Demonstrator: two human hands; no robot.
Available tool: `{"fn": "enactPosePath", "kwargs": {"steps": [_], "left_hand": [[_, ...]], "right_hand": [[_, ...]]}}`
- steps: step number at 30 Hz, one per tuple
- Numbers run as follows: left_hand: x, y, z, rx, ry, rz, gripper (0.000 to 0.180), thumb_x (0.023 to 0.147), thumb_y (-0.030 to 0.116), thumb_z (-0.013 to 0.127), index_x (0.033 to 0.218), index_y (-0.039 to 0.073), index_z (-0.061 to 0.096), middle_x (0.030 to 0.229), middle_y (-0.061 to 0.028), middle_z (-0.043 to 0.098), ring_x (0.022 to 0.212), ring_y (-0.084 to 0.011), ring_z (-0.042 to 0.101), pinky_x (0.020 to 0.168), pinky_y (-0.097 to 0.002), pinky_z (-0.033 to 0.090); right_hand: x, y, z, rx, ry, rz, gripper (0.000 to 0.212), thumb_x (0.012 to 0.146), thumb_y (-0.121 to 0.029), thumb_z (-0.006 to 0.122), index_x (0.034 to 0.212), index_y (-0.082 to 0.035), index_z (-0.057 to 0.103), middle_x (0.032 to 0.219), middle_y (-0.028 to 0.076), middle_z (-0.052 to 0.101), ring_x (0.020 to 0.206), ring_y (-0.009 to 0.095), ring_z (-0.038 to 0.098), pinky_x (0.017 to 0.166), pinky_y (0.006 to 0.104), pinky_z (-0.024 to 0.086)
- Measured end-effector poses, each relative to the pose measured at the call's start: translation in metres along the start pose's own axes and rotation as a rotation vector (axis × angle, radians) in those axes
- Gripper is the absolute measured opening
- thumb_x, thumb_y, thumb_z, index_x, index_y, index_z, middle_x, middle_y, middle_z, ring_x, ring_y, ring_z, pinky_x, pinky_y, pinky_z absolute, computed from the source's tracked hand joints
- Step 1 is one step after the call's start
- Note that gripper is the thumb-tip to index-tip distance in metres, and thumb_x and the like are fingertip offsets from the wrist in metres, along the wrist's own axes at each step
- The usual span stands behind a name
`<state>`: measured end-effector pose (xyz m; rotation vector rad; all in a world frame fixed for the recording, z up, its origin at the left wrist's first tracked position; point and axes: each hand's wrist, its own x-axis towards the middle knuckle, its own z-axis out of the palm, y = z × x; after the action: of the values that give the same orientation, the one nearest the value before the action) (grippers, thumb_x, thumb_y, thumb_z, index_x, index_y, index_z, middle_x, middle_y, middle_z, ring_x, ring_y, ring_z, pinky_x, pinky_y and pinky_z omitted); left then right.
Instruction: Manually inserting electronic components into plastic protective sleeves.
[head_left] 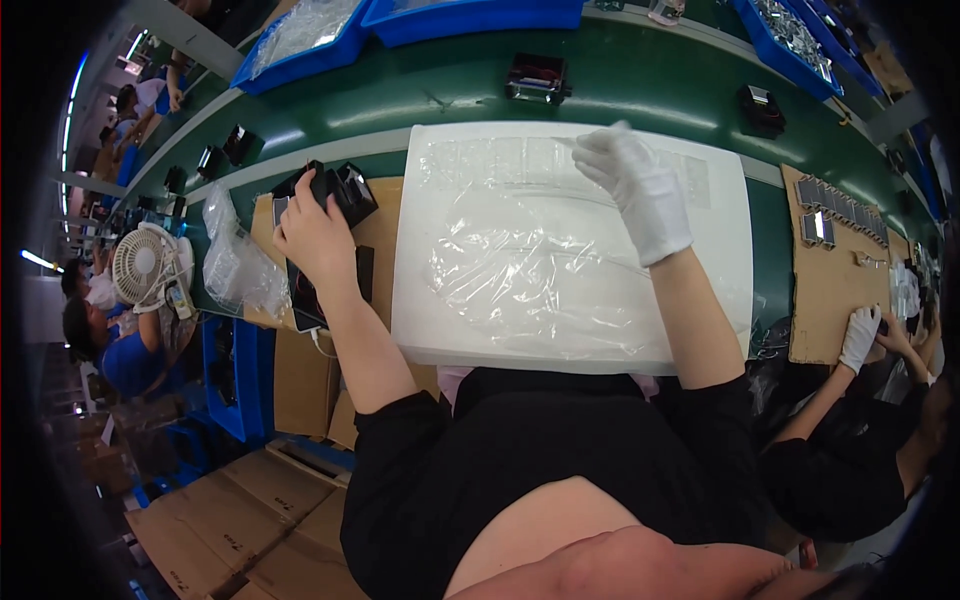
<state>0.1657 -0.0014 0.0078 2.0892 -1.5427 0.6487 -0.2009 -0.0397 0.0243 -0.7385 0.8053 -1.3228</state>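
In front of me, a white sheet-covered board (420,300) bears a crinkled, shiny clear plastic film (540,280). Along its far side runs a row of clear rectangular film pieces (470,160). My right hand (645,195), in a white glove, is over that row with fingertips pinched at the edge of a thin clear film piece. To the left, my bare left hand (318,240) has its fingers round a small black boxy part (318,185). Another glossy black box (354,192) is just right of it, over brown cardboard; the hand partly hides what lies below.
Crumpled clear plastic bags (238,260) lie at the left beside a white fan (147,262). Black devices (536,78) sit along the green conveyor (620,90), with blue bins (470,16) behind. At right, a co-worker's gloved hand (860,338) works by a cardboard sheet (825,290) holding metallic parts.
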Motion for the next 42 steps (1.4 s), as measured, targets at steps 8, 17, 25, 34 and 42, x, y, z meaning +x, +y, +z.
{"fn": "enactPosePath", "kwargs": {"steps": [8, 17, 25, 34, 42], "left_hand": [[-0.008, 0.053, -0.005, -1.546, -0.041, -0.527, 0.038, 0.101, 0.027, 0.060, 0.134, 0.007, 0.055, 0.116, -0.0119, 0.066, 0.099, -0.0218, 0.065, 0.086, -0.0325, 0.052], [-0.033, 0.127, 0.019, -2.068, -0.941, -0.924, 0.054, 0.102, 0.047, 0.058, 0.136, 0.005, 0.057, 0.124, -0.0134, 0.069, 0.103, -0.0221, 0.070, 0.087, -0.0341, 0.058], [-0.047, 0.140, 0.016, -2.118, -1.049, -0.861, 0.058, 0.102, 0.050, 0.054, 0.133, 0.001, 0.057, 0.121, -0.0166, 0.068, 0.108, -0.0246, 0.067, 0.091, -0.0365, 0.055], [-0.055, 0.151, 0.024, -1.941, -0.919, -0.675, 0.052, 0.102, 0.043, 0.059, 0.135, 0.003, 0.054, 0.123, -0.0163, 0.066, 0.104, -0.0224, 0.065, 0.089, -0.0327, 0.052], [-0.040, 0.170, 0.028, -1.659, -0.764, -0.388, 0.047, 0.099, 0.023, 0.067, 0.136, 0.001, 0.049, 0.117, -0.0151, 0.066, 0.102, -0.0201, 0.062, 0.089, -0.0288, 0.049]], "right_hand": [[-0.021, 0.004, 0.009, -0.129, 0.005, 0.004, 0.026, 0.093, -0.011, 0.074, 0.111, 0.007, 0.069, 0.100, 0.016, 0.071, 0.094, 0.024, 0.073, 0.095, 0.0298, 0.059], [-0.029, 0.000, 0.023, -0.244, -0.017, 0.156, 0.018, 0.094, -0.013, 0.073, 0.106, 0.001, 0.072, 0.082, 0.008, 0.071, 0.073, 0.012, 0.067, 0.067, 0.0188, 0.052], [-0.036, -0.002, 0.027, -0.319, -0.053, 0.180, 0.014, 0.096, -0.015, 0.070, 0.100, -0.002, 0.073, 0.078, 0.006, 0.070, 0.068, 0.009, 0.062, 0.061, 0.0179, 0.045], [-0.038, -0.001, 0.027, -0.506, -0.142, 0.179, 0.027, 0.093, -0.017, 0.073, 0.112, 0.002, 0.068, 0.087, 0.010, 0.071, 0.072, 0.013, 0.064, 0.070, 0.0217, 0.051], [-0.009, 0.035, -0.001, -0.802, -0.082, -0.056, 0.055, 0.092, -0.030, 0.074, 0.132, 0.003, 0.055, 0.116, 0.016, 0.069, 0.101, 0.025, 0.067, 0.088, 0.0315, 0.054]]}}
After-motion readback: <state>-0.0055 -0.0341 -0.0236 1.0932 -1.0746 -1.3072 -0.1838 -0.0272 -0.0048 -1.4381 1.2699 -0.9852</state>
